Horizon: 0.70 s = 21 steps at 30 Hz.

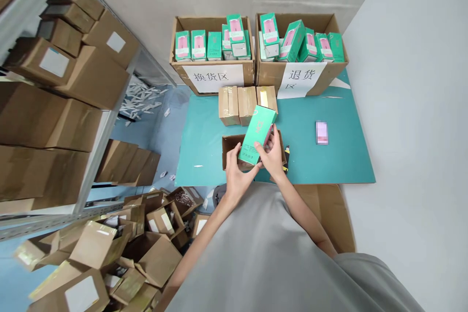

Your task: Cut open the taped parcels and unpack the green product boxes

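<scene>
Between my two hands is a green product box [258, 129], tilted, with white print on its face. My left hand [237, 171] grips its lower left corner, fingers closed along the side. On the right edge, my right hand [271, 156] wraps round the box with the thumb on its front. Directly beneath is a brown cardboard box [229, 144] with its top open; the hands and the green box hide much of its inside. Partly behind it, a black and yellow tool [286, 160] lies by my right wrist; its kind I cannot make out.
Three small taped cartons [247, 102] stand in a row on the teal table [204, 146]. Behind them are a left bin [175, 69] and a right bin [268, 73] of green boxes, with paper signs. A phone-like object [321, 133] lies right. Shelves [98, 131] and discarded cartons [93, 243] occupy the left.
</scene>
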Each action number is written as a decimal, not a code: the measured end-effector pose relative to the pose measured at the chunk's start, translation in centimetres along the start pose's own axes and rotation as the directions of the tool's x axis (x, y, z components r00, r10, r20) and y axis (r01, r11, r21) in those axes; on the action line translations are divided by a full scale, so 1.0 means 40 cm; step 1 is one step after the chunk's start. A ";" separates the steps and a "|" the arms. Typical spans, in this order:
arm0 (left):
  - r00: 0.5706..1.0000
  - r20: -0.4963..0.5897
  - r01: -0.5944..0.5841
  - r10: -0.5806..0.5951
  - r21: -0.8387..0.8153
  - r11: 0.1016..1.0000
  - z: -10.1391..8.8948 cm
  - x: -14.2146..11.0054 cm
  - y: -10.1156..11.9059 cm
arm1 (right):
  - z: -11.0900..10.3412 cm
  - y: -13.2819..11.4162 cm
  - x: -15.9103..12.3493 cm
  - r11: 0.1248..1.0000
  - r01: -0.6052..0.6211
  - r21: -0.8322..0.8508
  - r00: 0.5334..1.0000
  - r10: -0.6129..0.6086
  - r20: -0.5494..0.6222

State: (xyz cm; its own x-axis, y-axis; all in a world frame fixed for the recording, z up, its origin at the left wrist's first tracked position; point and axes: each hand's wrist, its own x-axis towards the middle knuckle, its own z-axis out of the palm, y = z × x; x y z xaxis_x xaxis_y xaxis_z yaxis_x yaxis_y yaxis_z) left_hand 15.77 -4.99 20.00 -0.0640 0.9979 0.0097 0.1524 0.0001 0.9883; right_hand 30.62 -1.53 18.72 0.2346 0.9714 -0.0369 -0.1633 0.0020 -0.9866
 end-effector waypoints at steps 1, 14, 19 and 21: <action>1.000 0.030 0.009 -0.008 -0.006 1.000 -0.002 -0.001 0.001 | -0.004 0.001 0.005 0.999 -0.001 0.033 0.999 0.002 -0.039; 0.993 0.110 -0.041 0.033 0.063 0.997 -0.015 -0.008 0.020 | -0.019 0.000 -0.008 0.946 -0.124 0.299 0.984 0.157 -0.089; 0.997 0.054 -0.069 0.060 0.184 0.980 -0.017 -0.019 0.035 | 0.003 -0.009 -0.019 0.973 -0.087 0.215 0.991 0.107 -0.084; 1.000 0.010 -0.024 0.023 0.136 0.990 -0.021 -0.016 0.034 | 0.011 -0.017 -0.027 0.983 -0.074 0.169 0.994 0.087 -0.072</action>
State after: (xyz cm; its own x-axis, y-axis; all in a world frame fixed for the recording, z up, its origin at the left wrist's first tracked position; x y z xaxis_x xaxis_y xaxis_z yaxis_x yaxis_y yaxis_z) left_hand 15.19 -5.67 21.48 -0.0501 0.9983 0.0311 0.2862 -0.0155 0.9580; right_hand 30.06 -2.47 19.48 0.2875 0.9483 -0.1342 -0.3400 -0.0300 -0.9400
